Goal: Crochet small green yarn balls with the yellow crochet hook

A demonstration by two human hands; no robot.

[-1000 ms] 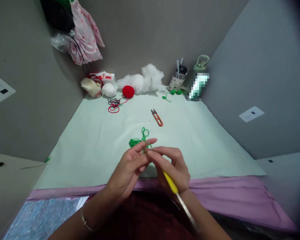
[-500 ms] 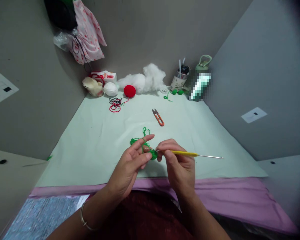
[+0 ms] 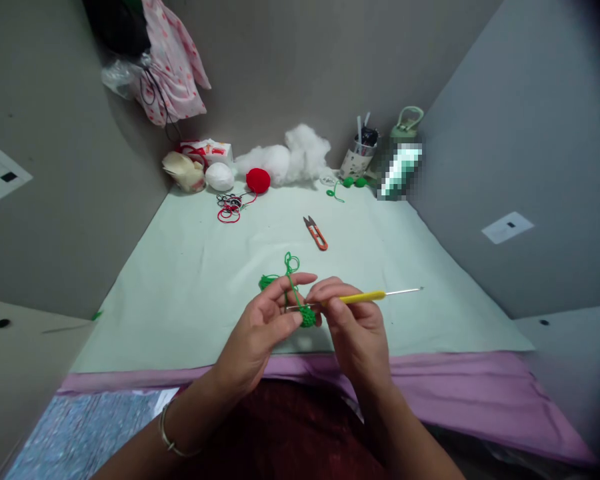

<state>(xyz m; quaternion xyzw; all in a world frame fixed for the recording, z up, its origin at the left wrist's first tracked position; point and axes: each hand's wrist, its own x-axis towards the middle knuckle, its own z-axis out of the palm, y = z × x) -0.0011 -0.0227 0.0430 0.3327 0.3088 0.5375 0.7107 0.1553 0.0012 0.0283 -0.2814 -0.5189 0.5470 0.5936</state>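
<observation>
Between thumb and fingers, my left hand [image 3: 260, 327] pinches a small round green crochet piece [image 3: 307, 316]. Green yarn [image 3: 292, 263] runs over its raised index finger, and more of the strand lies loosely bundled on the table behind the hand. My right hand [image 3: 355, 327] is closed around the yellow handle of a crochet hook [image 3: 363, 297]. The hook's left metal end reaches the top of the green piece; its other end points right. Orange thread snips [image 3: 315, 233] lie beyond both hands.
Along the back stand a white yarn ball [image 3: 221, 177], a red yarn ball [image 3: 258, 181], white stuffing [image 3: 290, 160] and a cup of pens [image 3: 359, 157]. Small green pieces [image 3: 354, 182] lie near the cup. Grey panels enclose the pale table [image 3: 180, 280] at the back and sides.
The crochet hook has shifted left and its right end has tilted up. The yarn now stretches from my left index finger down to the green piece, which shows more fully.
</observation>
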